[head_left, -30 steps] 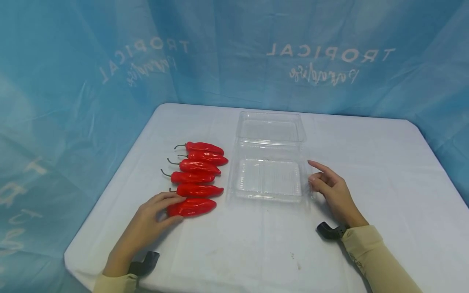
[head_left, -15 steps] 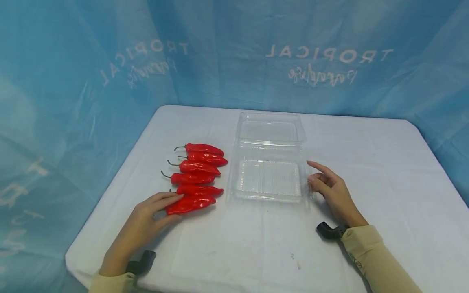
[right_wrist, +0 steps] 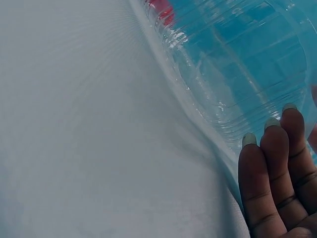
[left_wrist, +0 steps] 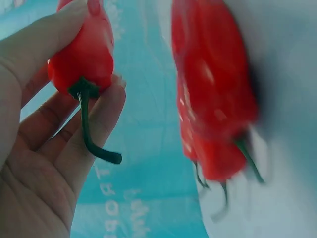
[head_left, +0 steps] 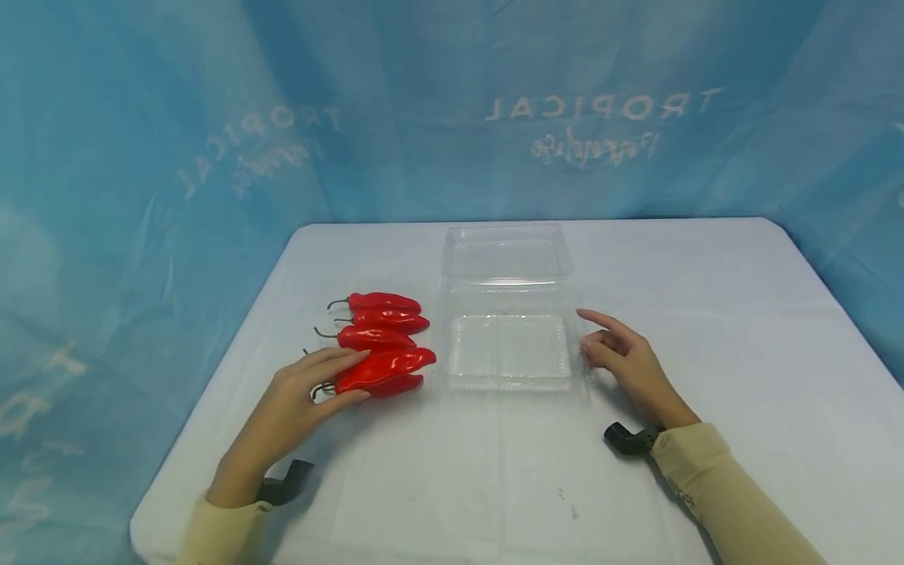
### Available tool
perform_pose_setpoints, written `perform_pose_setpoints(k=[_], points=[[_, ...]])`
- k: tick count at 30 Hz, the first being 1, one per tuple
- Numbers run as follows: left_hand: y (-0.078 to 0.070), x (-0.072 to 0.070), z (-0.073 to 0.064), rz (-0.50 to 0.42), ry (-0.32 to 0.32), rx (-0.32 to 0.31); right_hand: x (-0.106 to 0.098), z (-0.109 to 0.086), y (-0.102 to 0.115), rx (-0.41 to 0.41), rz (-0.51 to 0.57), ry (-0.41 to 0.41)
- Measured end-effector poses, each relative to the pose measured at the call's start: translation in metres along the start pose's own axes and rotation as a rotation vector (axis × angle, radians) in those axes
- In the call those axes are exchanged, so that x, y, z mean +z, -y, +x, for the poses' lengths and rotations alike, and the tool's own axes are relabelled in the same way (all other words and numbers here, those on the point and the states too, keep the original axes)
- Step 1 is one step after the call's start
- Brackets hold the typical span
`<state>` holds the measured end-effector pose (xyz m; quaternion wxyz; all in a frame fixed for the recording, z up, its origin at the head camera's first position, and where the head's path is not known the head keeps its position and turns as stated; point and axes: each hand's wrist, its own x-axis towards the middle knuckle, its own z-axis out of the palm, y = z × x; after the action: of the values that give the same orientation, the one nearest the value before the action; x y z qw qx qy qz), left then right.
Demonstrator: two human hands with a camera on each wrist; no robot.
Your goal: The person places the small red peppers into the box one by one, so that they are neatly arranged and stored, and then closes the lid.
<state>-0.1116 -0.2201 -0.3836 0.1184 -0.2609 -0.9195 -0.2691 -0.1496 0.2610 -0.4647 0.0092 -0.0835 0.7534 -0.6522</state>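
Note:
My left hand (head_left: 291, 400) grips a red chili pepper (head_left: 384, 366) by its stem end. In the left wrist view thumb and fingers curl round the body of this pepper (left_wrist: 84, 57), with its green stem hanging free. In the head view it overlaps another pepper (head_left: 399, 385) lying in the row. At the right edge of a clear plastic clamshell container (head_left: 508, 349) is my right hand (head_left: 636, 373), its index finger extended. In the right wrist view loosely bent fingers (right_wrist: 275, 158) are right beside the wall of the container (right_wrist: 237, 69).
Several more red peppers (head_left: 384, 301) lie in a row left of the container, stems pointing left. The container's lid (head_left: 504, 255) is folded back toward the far edge. A white cloth (head_left: 452, 471) covers the table, and a blue printed curtain (head_left: 438, 157) hangs around it.
My left hand has picked up the nearest pepper and moved it up and slightly right, over its neighbours. The right hand keeps its place at the container. The head view has shifted slightly.

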Motion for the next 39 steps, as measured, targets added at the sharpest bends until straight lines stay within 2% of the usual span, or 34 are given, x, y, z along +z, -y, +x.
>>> perform_pose_setpoints(k=[5, 11, 16, 19, 24, 29, 34, 39], points=[[-0.015, 0.009, 0.023, -0.030, 0.025, 0.028, 0.006, 0.005, 0.000, 0.002, -0.028, 0.004], [-0.039, 0.032, 0.061, -0.075, 0.081, 0.135, 0.005, 0.004, -0.003, 0.009, -0.065, -0.003], [-0.061, 0.056, 0.088, -0.107, 0.189, 0.186, 0.006, 0.003, -0.004, 0.030, -0.098, -0.016], [-0.071, 0.069, 0.098, -0.118, 0.256, 0.174, 0.008, 0.004, -0.004, 0.045, -0.120, -0.023], [-0.078, 0.084, 0.107, -0.107, 0.315, 0.109, 0.012, 0.004, -0.002, 0.039, -0.119, -0.017], [-0.079, 0.091, 0.109, -0.121, 0.373, 0.051, 0.013, 0.005, 0.000, 0.016, -0.101, -0.009], [-0.079, 0.098, 0.110, -0.138, 0.436, 0.061, 0.012, 0.005, 0.000, 0.005, -0.085, -0.005], [-0.079, 0.101, 0.111, -0.182, 0.462, 0.050, 0.011, 0.004, -0.001, 0.004, -0.102, -0.008]])
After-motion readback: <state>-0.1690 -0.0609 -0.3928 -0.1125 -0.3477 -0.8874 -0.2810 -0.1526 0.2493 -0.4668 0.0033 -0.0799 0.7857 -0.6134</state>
